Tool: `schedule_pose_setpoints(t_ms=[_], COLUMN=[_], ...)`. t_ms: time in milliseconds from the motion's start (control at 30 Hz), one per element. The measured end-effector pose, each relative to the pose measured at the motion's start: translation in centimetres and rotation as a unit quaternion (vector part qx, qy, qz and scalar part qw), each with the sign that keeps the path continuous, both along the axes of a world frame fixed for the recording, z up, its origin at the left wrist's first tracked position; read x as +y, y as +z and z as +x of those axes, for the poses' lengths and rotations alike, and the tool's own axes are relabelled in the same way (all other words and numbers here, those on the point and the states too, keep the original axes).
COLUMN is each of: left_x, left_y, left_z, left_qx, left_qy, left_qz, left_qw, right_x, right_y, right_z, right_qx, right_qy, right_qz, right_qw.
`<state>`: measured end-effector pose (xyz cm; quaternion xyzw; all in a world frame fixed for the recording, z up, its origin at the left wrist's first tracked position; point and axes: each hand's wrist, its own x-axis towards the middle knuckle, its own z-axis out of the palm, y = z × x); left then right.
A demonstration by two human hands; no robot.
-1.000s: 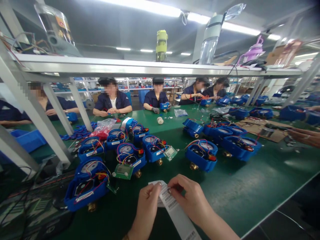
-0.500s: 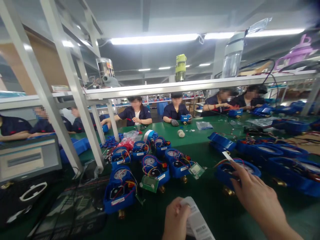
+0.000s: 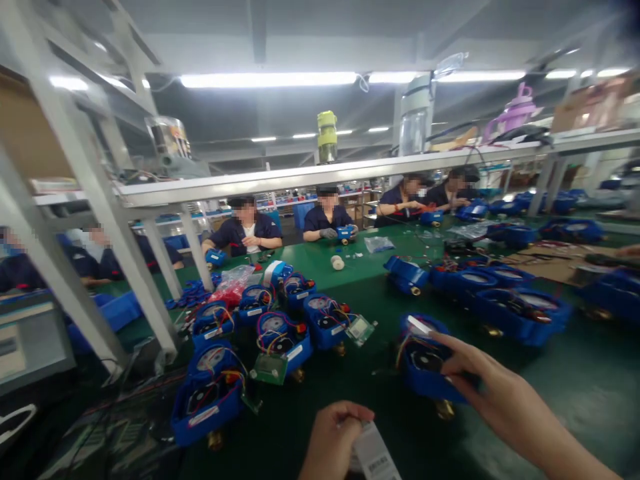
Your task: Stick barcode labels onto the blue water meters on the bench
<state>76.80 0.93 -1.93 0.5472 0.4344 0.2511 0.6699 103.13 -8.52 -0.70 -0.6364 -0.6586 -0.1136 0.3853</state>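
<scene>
Low in the middle, my left hand (image 3: 336,437) pinches a strip of white printed labels (image 3: 375,457). My right hand (image 3: 480,373) reaches over a blue meter housing (image 3: 423,370) with a brass fitting at its front. At the tip of its stretched index finger is a small white label (image 3: 419,325), held above the housing's upper part. The thumb and other fingers are bent near the right side of the housing; whether they touch it I cannot tell. Wires and a dark round part show inside the housing.
Left of my hands stand several blue meter housings (image 3: 207,393) with wires and green circuit boards (image 3: 270,368). More housings (image 3: 520,313) lie to the right. A metal shelf frame (image 3: 100,220) rises at left, its shelf (image 3: 280,175) crossing ahead. Several co-workers (image 3: 327,217) sit across the green table (image 3: 350,283).
My right hand has brought the label down towards the blue housing, its fingers now lower over it. The view has turned right. My left hand still holds the label strip.
</scene>
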Motion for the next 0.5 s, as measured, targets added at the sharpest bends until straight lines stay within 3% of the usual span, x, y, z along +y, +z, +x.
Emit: schedule_pose_setpoints(t_ms=[200, 333, 500], left_x=[1.3, 1.9, 1.7], left_y=[-1.5, -0.6, 1.2], left_z=[0.2, 1.5, 5.4], left_qx=[-0.004, 0.021, 0.05], left_qy=[0.01, -0.031, -0.111], left_qz=[-0.044, -0.058, -0.084], left_qw=[0.999, 0.998, 0.989], right_x=[-2.8, -2.6, -2.2], right_y=[1.2, 1.3, 0.3], right_z=[0.2, 0.6, 0.0], right_qx=[0.161, 0.254, 0.333], right_qy=[0.074, 0.135, 0.174], right_qz=[-0.062, -0.041, 0.057], right_qw=[0.982, 0.957, 0.925])
